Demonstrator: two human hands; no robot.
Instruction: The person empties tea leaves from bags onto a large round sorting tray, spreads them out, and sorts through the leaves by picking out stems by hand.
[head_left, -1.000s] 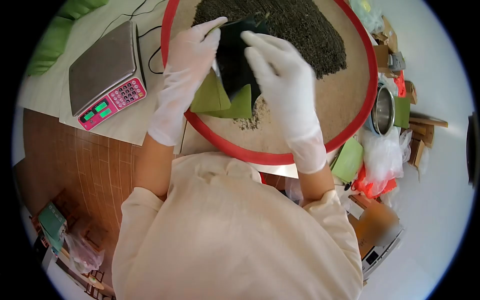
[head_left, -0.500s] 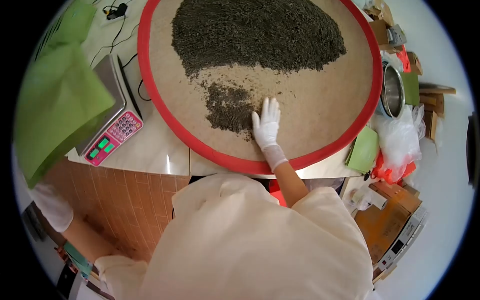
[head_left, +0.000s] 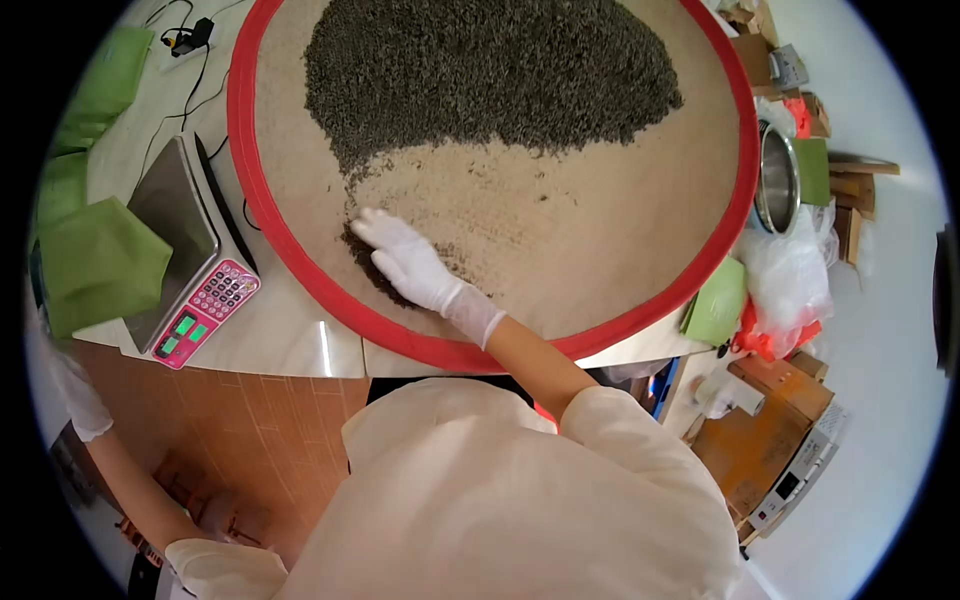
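Large heap of dark, dry, loose fragments, spread broadly across the far part of the round tray, which has a tan base and raised red rim. Smaller patch of similar material, partly hidden, inside the tray's near-left rim. Plain green bag, creased and angled, left of the tray and apart from it.

You are seeing no text, brand or number that can be read. On the left side of the counter, the scale is showing you a pink panel, where the keys are carrying marks too small to read and the green displays are glowing without legible digits. At the near right, the white device is bearing small marks that are staying too small for you to make out.
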